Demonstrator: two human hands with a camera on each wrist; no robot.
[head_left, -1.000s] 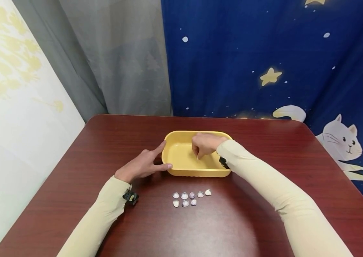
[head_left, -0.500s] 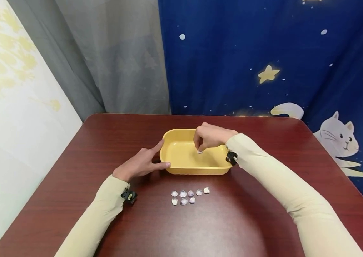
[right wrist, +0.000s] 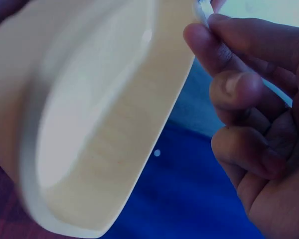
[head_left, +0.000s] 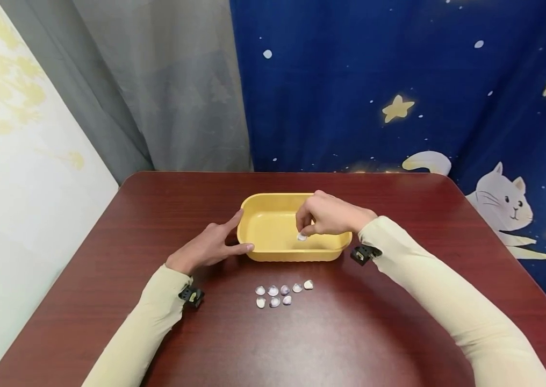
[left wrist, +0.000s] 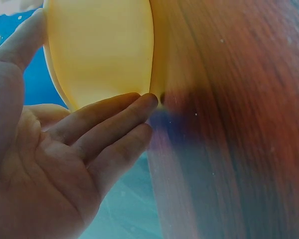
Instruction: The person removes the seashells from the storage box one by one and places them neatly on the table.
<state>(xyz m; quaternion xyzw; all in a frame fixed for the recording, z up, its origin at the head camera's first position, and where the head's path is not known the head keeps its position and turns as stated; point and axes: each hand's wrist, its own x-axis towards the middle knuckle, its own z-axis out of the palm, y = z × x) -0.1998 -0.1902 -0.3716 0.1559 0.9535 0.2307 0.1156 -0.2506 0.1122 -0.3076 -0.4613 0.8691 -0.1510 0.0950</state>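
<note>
My right hand [head_left: 332, 213] pinches a small white seashell [head_left: 301, 237] between thumb and forefinger, over the yellow plastic basin [head_left: 297, 257]. In the right wrist view the seashell [right wrist: 204, 11] shows at the upper edge, and the other fingers are curled in. My left hand [head_left: 207, 245] rests against the basin's left end, thumb at the near rim, forefinger toward the far one. The left wrist view shows its fingers [left wrist: 112, 122] straight along the outside of the basin wall. Several white and purplish seashells [head_left: 273, 291] lie on the table in two short rows before the basin.
The dark red wooden table [head_left: 234, 344] carries the basin toward its far edge. Behind it hang a grey curtain [head_left: 186, 107] and a blue curtain [head_left: 321, 97] printed with stars and a cat. A white wall panel [head_left: 26, 177] stands at the left.
My right hand has risen from the basin floor with the seashell and drawn back a little to the right. The left hand keeps its place at the basin's end.
</note>
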